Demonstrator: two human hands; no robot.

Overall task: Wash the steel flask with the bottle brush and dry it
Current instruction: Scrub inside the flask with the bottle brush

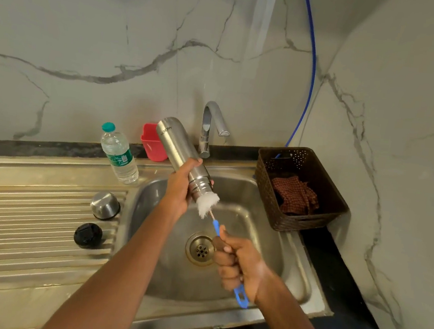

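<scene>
The left hand curls its fingers round the cylindrical steel flask near its neck, probably slippery; the right hand fingers clench the blue-handled white bottle brush.

One flask, one brush, two lids

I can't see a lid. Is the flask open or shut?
Open. The flask has no cap on; the brush pokes into its mouth. A steel cap and a black cap sit on the drainboard.
</scene>
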